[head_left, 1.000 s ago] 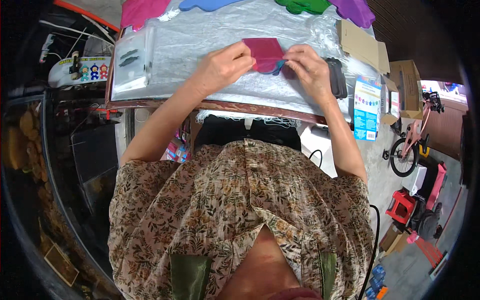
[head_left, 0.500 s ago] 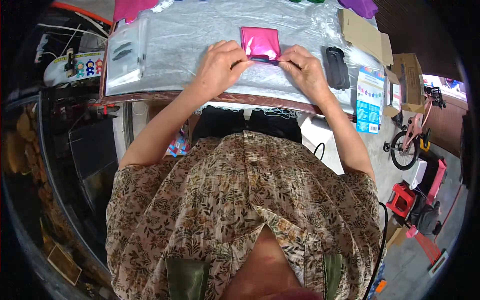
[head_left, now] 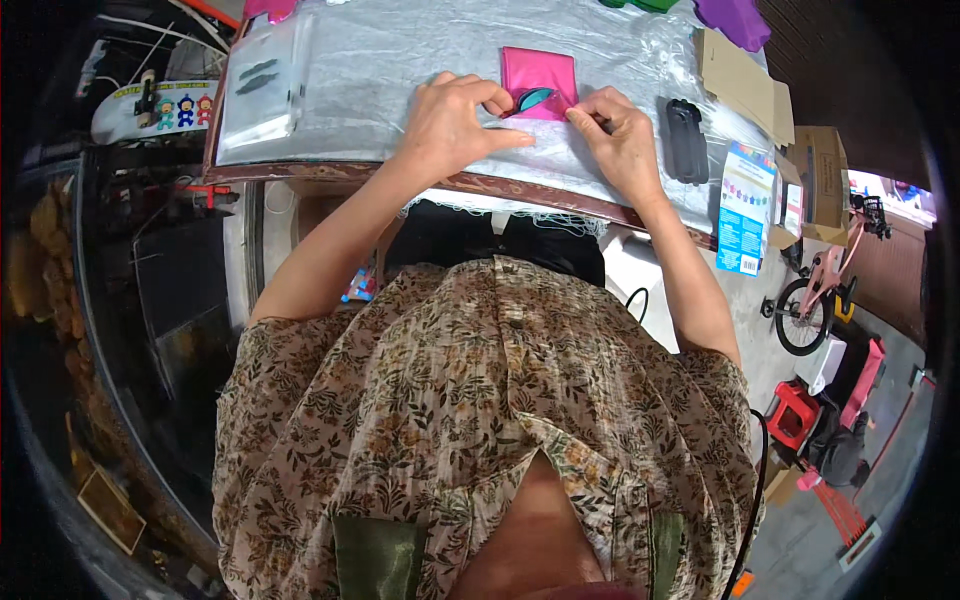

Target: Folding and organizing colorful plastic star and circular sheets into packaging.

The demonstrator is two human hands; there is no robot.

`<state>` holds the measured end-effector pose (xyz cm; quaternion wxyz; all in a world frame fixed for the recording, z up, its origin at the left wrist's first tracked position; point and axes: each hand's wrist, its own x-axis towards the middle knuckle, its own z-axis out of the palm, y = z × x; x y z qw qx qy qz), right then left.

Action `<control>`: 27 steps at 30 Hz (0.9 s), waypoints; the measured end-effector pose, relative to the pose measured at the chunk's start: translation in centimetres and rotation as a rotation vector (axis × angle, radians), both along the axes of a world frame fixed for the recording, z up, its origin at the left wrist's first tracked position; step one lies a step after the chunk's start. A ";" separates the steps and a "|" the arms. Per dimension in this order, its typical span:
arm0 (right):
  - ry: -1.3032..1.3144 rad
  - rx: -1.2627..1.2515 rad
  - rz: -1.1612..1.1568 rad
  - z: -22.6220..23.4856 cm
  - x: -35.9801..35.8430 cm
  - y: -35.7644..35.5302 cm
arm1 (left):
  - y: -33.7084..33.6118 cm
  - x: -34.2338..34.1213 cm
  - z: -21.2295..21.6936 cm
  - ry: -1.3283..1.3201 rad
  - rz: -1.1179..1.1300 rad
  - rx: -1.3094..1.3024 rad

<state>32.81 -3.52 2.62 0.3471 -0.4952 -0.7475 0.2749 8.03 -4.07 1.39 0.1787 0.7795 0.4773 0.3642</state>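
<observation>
Two hands pinch folded magenta paper square [head_left: 540,80] on bench [head_left: 400,60]: left hand [head_left: 450,125] curled, fingertips pressing lower edge by teal flap [head_left: 533,98]; right hand [head_left: 620,140] pinching corner. Crease-pressing step, I judge; next needs firm even pressure along fold.

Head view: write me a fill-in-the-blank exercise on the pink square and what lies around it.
1. The left hand and right hand both touch a square coloured ____.
2. The small leaf-shaped piece between the fingertips is coloured ____.
3. The black oblong object lies on the person's ____ side of the square.
4. The table is covered by a clear ____ sheet.

Missing words: pink; teal; right; plastic
</observation>
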 end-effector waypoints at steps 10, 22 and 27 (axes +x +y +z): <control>-0.017 -0.082 -0.015 -0.1 -0.1 0.4 | -0.2 0.6 -0.1 0.075 0.115 -0.086; -0.070 -0.217 -0.083 1.3 -0.7 1.1 | 1.8 0.8 0.7 0.193 0.145 -0.265; -0.045 -0.270 -0.079 0.7 -0.1 1.7 | 2.6 1.0 1.9 0.318 0.114 -0.393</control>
